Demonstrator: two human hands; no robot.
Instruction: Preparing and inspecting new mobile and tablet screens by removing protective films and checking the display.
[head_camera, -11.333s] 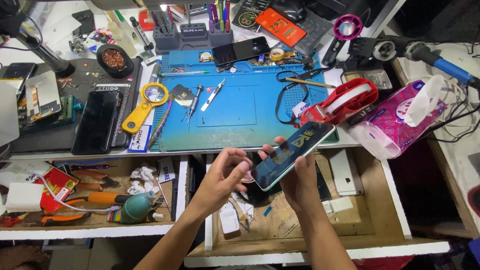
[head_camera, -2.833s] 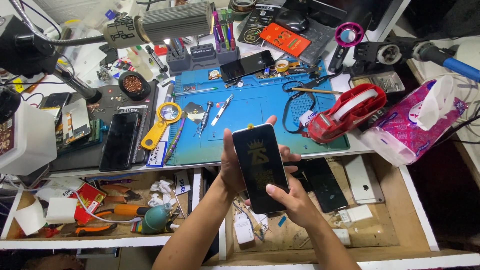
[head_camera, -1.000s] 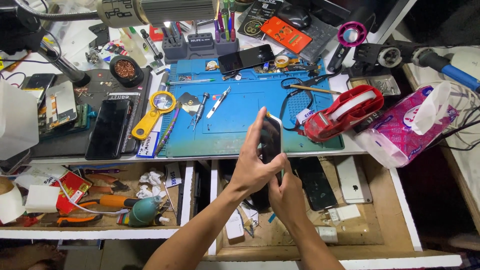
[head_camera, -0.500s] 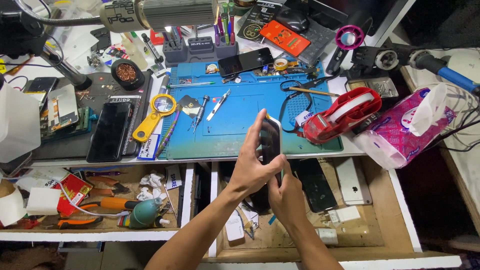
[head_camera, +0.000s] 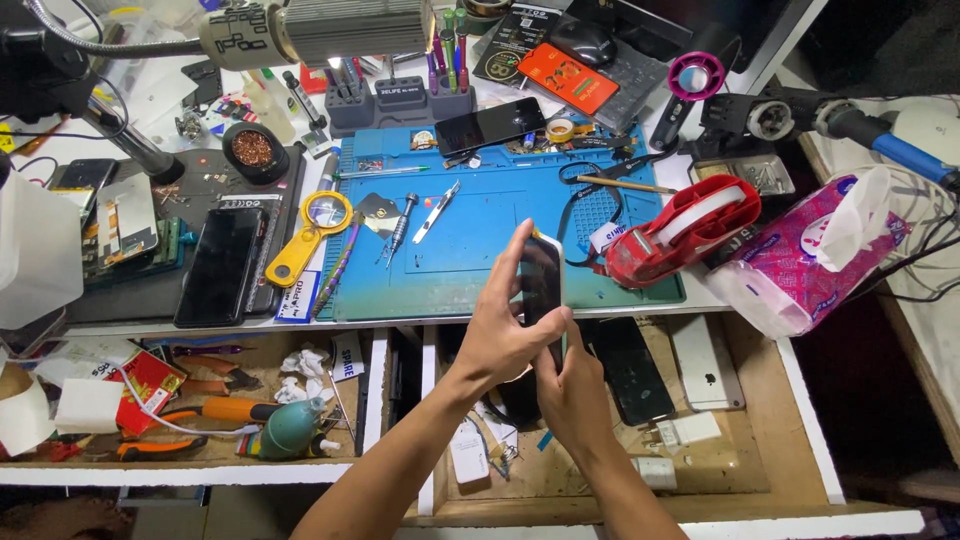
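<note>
Both of my hands hold a dark smartphone (head_camera: 542, 282) turned nearly edge-on, over the front edge of the blue work mat (head_camera: 470, 255). My left hand (head_camera: 500, 335) wraps it from the left, with fingers up along its side and the thumb across the screen. My right hand (head_camera: 572, 392) supports the phone's lower end from below, its thumb pressed on the bottom part. The phone's screen is dark.
On the mat lie tweezers and screwdrivers (head_camera: 405, 220); another black phone (head_camera: 490, 125) lies at its back. A red tape dispenser (head_camera: 680, 230) and pink tissue pack (head_camera: 800, 265) stand right. A yellow magnifier (head_camera: 310, 230) and black phone (head_camera: 218, 265) lie left. Open drawers below hold phones (head_camera: 625, 365), pliers and a green blower (head_camera: 290, 430).
Earlier the phone lay flat with its screen facing up in my hands; it has since been turned on edge. Over the last second my hands and the phone have barely moved.
</note>
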